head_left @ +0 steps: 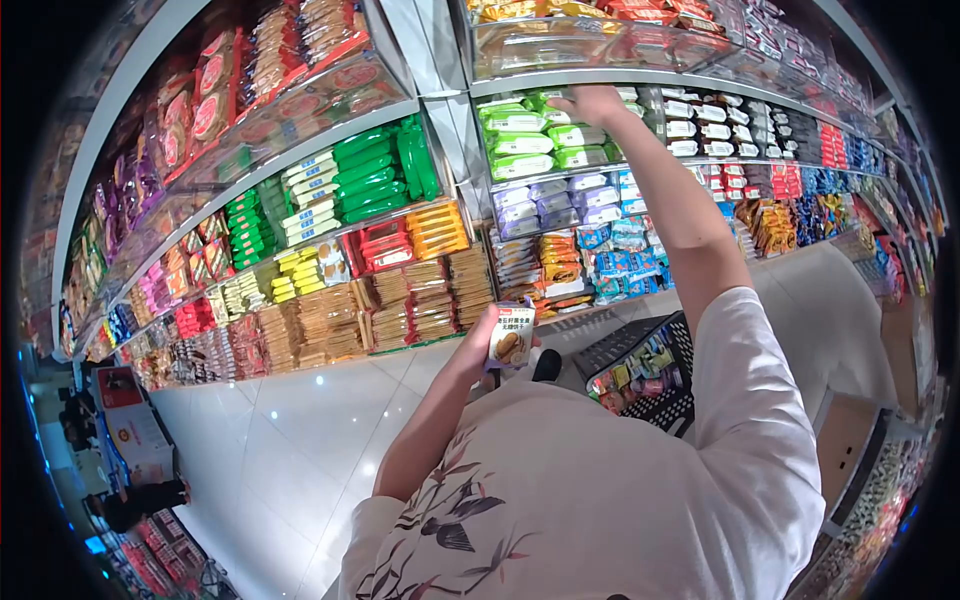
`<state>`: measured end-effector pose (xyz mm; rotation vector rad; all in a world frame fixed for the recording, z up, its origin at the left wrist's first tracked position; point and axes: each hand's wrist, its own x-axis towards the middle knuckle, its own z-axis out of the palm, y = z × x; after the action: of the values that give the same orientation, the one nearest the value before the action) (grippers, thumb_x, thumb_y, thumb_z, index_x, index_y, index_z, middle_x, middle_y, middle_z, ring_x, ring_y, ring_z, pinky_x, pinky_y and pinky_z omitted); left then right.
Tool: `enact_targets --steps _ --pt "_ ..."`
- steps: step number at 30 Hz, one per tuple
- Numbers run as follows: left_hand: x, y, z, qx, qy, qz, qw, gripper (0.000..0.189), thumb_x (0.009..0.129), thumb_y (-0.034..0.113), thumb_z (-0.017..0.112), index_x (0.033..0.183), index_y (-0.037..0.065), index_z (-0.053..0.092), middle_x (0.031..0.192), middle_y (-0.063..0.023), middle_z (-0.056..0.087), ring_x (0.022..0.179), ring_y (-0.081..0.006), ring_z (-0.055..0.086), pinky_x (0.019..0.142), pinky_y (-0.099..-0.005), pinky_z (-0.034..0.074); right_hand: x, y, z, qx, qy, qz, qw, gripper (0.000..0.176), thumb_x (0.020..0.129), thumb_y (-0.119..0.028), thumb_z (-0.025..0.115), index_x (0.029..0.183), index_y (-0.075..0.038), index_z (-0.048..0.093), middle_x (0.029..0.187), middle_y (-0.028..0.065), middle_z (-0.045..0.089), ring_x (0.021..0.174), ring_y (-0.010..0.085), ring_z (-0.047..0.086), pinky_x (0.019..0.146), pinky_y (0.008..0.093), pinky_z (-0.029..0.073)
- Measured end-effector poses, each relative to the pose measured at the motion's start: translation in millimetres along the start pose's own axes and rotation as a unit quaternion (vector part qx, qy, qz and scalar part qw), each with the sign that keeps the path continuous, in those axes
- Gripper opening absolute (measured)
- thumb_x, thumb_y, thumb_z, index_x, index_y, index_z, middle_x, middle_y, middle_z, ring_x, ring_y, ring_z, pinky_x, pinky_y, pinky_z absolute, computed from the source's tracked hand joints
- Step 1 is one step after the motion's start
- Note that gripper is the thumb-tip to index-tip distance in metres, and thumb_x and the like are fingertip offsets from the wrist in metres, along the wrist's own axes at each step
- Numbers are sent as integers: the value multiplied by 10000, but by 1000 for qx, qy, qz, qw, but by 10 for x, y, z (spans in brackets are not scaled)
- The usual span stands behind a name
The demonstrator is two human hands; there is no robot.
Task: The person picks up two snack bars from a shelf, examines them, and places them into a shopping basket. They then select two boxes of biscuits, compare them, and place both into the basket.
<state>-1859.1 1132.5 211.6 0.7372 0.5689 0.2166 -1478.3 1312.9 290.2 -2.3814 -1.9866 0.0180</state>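
My left hand (477, 345) is closed on a small white biscuit packet (512, 338), held upright in front of my body. Dark printed characters and a picture of round biscuits show on its front. My right arm stretches up to the shelf, where my right hand (594, 104) is over the green-and-white packets (522, 143). One finger or the thumb points out to the left; the other fingers are hard to make out. Nothing can be seen held in that hand.
A dark shopping basket (683, 372) with several small colourful packets stands below my right arm. Shelves of bagged snacks curve around both sides, with green packets (368, 175) at left and purple packets (517, 213) below my reach. A pale tiled floor (300, 430) lies at lower left.
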Motion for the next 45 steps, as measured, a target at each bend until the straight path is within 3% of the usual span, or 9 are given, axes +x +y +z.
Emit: enact_targets --steps 5,15,20,23,26,29,31,36,45 --pt "-50 33 -26 15 -1 1 1000 666 963 596 194 1184 72 541 978 -139 662 885 -190 640 694 -318 519 62 99 54 -28 32 -23 999 680 851 -662 448 1107 -63 642 1182 163 595 1112 321 552 932 419 447" --pt "-3 -33 -91 15 -10 -9 1000 729 957 607 152 1191 38 543 992 -108 653 916 -227 652 747 -346 534 -236 -45 53 -65 157 -59 984 483 894 -438 554 1110 -7 518 1075 184 611 996 361 574 891 466 440" --pt "-11 65 -28 -3 27 -24 999 756 944 633 144 1194 38 539 985 -109 656 896 -209 652 721 -327 536 -723 -201 100 4 370 -198 908 480 844 -408 593 1122 -28 500 1053 145 587 1006 310 554 888 418 428" --pt "79 34 -113 -55 -4 37 998 801 922 670 137 1167 15 526 968 -115 651 891 -214 650 758 -341 538 -1434 -673 44 222 195 80 952 421 918 -390 549 1095 -10 510 877 180 611 808 328 607 730 399 492" --pt "132 106 -112 -135 -11 95 986 797 916 680 145 1165 24 523 992 -114 646 943 -229 632 835 -389 521 -2024 -987 319 479 200 88 850 443 982 -411 417 1035 5 563 821 139 624 653 195 625 561 337 501" --pt "104 279 100 -156 28 103 982 796 913 686 157 1206 38 515 1213 -114 569 1122 -274 545 934 -487 462 -2506 -1352 280 750 20 284 597 516 976 -457 401 1135 7 565 913 73 644 727 114 617 496 245 497" --pt "153 359 228 -164 29 108 980 802 911 688 154 1218 39 513 1298 -116 517 1190 -299 497 956 -523 438 -2694 -1352 477 777 32 253 576 528 974 -459 409 1171 9 555 939 74 640 774 109 614 545 254 507" --pt "340 272 385 -159 -43 57 985 838 900 705 149 1245 35 514 1241 -163 562 1146 -333 545 920 -522 461 -3109 -1353 429 741 48 200 639 431 893 -164 626 1250 34 489 1105 84 609 1001 117 553 880 272 434" --pt "423 178 603 -153 -113 4 982 863 895 706 168 1272 -4 481 1245 -188 550 1140 -337 552 903 -567 476 -3510 -1132 100 637 58 209 740 539 850 -217 675 1278 54 489 1117 93 609 1003 125 548 882 271 424"
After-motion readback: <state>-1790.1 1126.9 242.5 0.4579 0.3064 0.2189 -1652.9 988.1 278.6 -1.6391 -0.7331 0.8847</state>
